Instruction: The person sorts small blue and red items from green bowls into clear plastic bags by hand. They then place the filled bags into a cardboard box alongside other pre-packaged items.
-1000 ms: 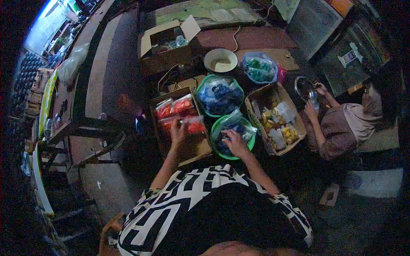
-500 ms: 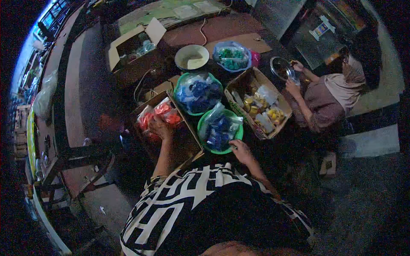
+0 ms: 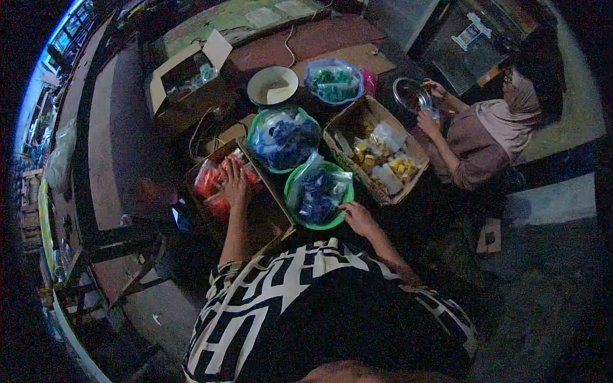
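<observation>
My left hand lies with spread fingers on plastic bags of red items inside a cardboard box. At the right rim of a green basket is my right hand, its fingers bent near the edge; what they hold, if anything, is too small to tell. That basket holds clear bags of dark blue items. Behind it stands a second green basket with more bagged blue items. A carton to the right contains yellow items and clear bags.
A co-worker at the right handles something over a round metal tray. Farther back are a white bowl, a pale blue basket of green items and an open carton. A wooden frame stands left.
My left hand has flattened and spread its fingers over the red bags. My right hand stays by the basket rim. The whole view has shifted slightly.
</observation>
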The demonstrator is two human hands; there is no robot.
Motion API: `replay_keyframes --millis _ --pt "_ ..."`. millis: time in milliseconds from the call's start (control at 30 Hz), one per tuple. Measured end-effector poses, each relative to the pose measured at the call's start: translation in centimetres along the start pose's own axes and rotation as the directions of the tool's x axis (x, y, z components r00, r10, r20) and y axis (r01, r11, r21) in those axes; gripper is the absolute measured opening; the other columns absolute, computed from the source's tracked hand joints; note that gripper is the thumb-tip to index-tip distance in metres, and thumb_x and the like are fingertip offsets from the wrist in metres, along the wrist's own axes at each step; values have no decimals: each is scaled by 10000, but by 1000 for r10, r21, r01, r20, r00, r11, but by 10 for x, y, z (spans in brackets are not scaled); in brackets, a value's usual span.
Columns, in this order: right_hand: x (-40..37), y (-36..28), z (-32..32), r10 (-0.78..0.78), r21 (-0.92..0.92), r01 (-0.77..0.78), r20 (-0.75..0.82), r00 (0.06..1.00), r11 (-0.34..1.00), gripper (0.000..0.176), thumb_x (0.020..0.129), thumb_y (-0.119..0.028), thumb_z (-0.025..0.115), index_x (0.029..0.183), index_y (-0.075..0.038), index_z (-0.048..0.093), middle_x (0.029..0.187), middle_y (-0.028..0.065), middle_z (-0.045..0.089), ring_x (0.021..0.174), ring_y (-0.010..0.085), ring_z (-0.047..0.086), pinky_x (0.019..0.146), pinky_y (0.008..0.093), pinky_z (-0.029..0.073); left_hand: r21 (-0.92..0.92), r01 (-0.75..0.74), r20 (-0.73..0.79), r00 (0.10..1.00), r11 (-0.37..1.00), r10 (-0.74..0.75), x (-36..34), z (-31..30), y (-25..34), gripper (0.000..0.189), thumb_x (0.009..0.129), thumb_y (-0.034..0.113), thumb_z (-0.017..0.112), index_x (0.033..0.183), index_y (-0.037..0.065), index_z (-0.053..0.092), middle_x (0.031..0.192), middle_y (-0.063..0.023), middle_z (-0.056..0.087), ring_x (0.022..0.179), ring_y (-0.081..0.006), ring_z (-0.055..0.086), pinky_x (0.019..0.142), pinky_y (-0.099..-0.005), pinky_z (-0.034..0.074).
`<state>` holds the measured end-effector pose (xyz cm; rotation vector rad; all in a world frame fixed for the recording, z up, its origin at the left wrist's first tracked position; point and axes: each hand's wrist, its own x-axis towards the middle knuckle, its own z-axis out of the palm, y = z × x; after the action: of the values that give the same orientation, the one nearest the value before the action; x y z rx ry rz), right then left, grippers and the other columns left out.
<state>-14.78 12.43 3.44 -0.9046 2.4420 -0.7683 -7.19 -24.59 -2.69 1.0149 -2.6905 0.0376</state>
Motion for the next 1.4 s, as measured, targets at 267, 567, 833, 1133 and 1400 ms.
replay_keyframes --millis 267,567,833,1133,1400 --pt "46 45 -48 -17 -49 10 -161 987 999 256 764 -132 565 1002 -39 542 935 161 532 849 320 540 754 369 427 77 -2 -33 999 997 5 -22 22 1 448 889 361 333 1294 167 336 1393 -36 214 1270 -320 182 937 -628 121" --pt "123 100 -91 433 285 -351 -314 845 892 405 756 -109 576 1118 10 437 1132 176 432 1008 321 445 797 391 412 -248 -35 84 995 968 57 -82 -28 41 363 886 307 392 1200 132 442 1371 -57 249 1281 -299 165 970 -596 96" --pt "178 212 -42 109 53 -96 -356 928 994 213 773 -183 570 815 26 564 838 174 559 777 296 532 678 363 410 -400 143 184 980 905 -74 -122 -59 70 312 884 235 394 1156 103 471 1320 -86 316 1248 -298 235 968 -587 138" --pt "152 51 -118 -208 125 263 -338 918 957 181 848 -149 490 881 29 504 867 129 489 804 264 493 711 341 380 -758 50 47 999 650 -23 -107 -109 118 308 832 100 492 1137 56 476 1240 -157 401 1172 -332 351 968 -375 292" --pt "116 -53 -61 -467 361 401 116 877 842 155 826 -133 511 896 5 526 811 94 512 775 197 511 706 290 400 -946 281 290 956 163 34 -85 -137 121 779 757 199 637 1343 72 139 1304 -165 317 1215 -242 301 1020 -351 206"
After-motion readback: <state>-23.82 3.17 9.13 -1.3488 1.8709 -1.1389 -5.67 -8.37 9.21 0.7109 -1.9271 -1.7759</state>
